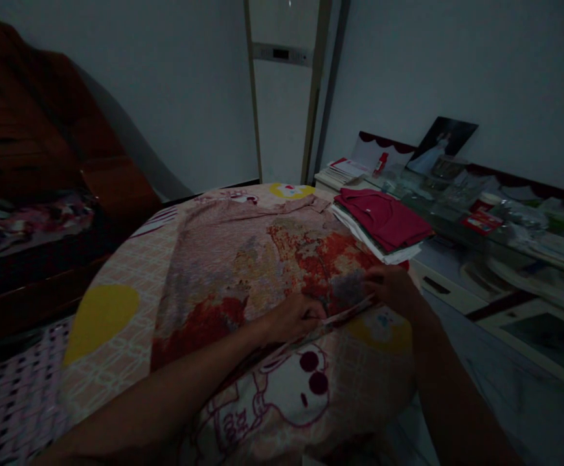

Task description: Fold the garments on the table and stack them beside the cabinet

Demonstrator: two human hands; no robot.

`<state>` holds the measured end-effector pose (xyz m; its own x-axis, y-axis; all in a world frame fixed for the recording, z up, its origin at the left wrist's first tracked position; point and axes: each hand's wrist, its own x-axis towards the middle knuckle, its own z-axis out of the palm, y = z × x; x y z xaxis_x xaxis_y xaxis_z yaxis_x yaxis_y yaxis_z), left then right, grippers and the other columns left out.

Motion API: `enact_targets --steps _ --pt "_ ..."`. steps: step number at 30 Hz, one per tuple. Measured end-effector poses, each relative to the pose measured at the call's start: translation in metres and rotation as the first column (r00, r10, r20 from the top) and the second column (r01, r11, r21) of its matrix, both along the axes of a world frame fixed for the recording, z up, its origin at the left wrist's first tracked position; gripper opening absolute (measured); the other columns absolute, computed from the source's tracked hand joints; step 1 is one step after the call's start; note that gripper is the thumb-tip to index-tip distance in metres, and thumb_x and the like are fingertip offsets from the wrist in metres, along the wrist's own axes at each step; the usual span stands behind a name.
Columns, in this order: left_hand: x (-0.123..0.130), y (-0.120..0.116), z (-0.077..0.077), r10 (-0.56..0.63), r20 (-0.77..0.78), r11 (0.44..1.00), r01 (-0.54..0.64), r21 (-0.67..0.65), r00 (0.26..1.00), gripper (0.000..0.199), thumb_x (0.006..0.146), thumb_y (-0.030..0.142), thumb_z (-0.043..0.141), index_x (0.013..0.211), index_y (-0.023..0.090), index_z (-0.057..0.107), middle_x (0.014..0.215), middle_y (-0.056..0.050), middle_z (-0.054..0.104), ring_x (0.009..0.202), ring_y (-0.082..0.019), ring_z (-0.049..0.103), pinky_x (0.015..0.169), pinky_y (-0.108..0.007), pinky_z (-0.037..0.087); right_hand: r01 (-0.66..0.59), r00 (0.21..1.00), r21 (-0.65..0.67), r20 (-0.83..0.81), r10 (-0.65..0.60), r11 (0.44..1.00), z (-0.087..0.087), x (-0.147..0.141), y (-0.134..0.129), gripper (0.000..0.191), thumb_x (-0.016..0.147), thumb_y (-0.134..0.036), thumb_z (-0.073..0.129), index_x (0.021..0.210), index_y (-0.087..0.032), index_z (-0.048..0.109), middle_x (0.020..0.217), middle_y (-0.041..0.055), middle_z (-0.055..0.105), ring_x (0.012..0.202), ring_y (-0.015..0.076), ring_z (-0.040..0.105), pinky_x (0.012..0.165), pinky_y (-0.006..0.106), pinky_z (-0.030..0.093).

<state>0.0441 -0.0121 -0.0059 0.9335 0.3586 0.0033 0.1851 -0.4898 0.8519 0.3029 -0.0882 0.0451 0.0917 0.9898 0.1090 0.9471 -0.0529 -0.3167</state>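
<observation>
A pinkish shirt with a red and orange foliage print lies spread over a round table covered with a patterned tablecloth. My left hand is closed on the shirt's near edge, fingers curled under. Further right along that same edge, my right hand pinches the fabric between thumb and fingers. A pale strip of the hem shows between the two hands. Just beyond my right hand sits a stack of folded clothes, with a dark pink garment on top and white ones below.
At the right, a glass-topped cabinet holds papers, a photo, a small red bottle and other items. A wooden bench stands at left, and a tall white floor unit in the corner behind the table.
</observation>
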Motion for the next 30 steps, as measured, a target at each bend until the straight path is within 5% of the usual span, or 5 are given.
enact_targets --steps 3,6,13,25,30 --pt "0.002 0.000 -0.002 0.043 0.023 0.998 -0.041 -0.053 0.999 0.018 0.078 0.013 0.051 0.086 0.013 0.067 0.064 0.004 0.054 0.056 -0.008 0.046 0.052 -0.018 0.031 -0.386 0.911 -0.189 -0.234 0.340 0.903 0.004 -0.029 -0.005 0.019 0.084 -0.024 0.059 0.074 -0.016 0.073 0.068 0.0029 0.069 0.063 0.0145 0.059 0.060 0.024 0.037" --pt "0.001 0.001 -0.003 0.106 0.045 0.991 -0.102 -0.089 0.993 0.016 0.077 0.013 0.052 0.082 0.012 0.067 0.060 0.005 0.049 0.054 -0.007 0.042 0.050 -0.018 0.029 -0.532 0.844 -0.287 -0.261 0.469 0.797 -0.002 -0.055 -0.011 0.016 0.082 -0.017 0.059 0.080 -0.017 0.075 0.071 0.0018 0.070 0.063 0.0134 0.058 0.061 0.024 0.035" --pt "-0.001 0.006 0.004 0.169 0.079 0.984 -0.163 -0.077 0.982 0.009 0.080 0.016 0.055 0.082 0.013 0.063 0.062 0.004 0.052 0.057 -0.008 0.045 0.054 -0.019 0.032 -0.387 0.912 -0.309 0.014 0.411 0.869 -0.018 -0.078 -0.012 0.015 0.084 -0.015 0.055 0.080 -0.016 0.069 0.077 0.0047 0.068 0.068 0.0143 0.055 0.061 0.026 0.026" --pt "-0.006 -0.007 0.008 -0.003 -0.028 0.934 0.013 0.358 1.000 0.019 0.073 0.015 0.063 0.092 0.018 0.058 0.084 -0.001 0.063 0.075 -0.014 0.055 0.066 -0.024 0.038 -0.353 0.935 -0.276 -0.139 0.326 0.894 -0.028 -0.072 0.001 0.014 0.083 -0.015 0.059 0.080 -0.016 0.072 0.070 0.0020 0.066 0.063 0.0126 0.053 0.059 0.025 0.030" --pt "-0.004 -0.016 0.009 -0.089 0.027 0.924 0.073 0.376 0.996 0.018 0.078 0.006 0.053 0.089 0.019 0.058 0.091 -0.001 0.066 0.081 -0.014 0.060 0.075 -0.023 0.042 -0.480 0.873 -0.281 -0.250 0.419 0.831 -0.022 -0.066 -0.007 0.018 0.078 -0.008 0.056 0.078 -0.015 0.073 0.071 0.0022 0.068 0.063 0.0123 0.054 0.057 0.023 0.032"
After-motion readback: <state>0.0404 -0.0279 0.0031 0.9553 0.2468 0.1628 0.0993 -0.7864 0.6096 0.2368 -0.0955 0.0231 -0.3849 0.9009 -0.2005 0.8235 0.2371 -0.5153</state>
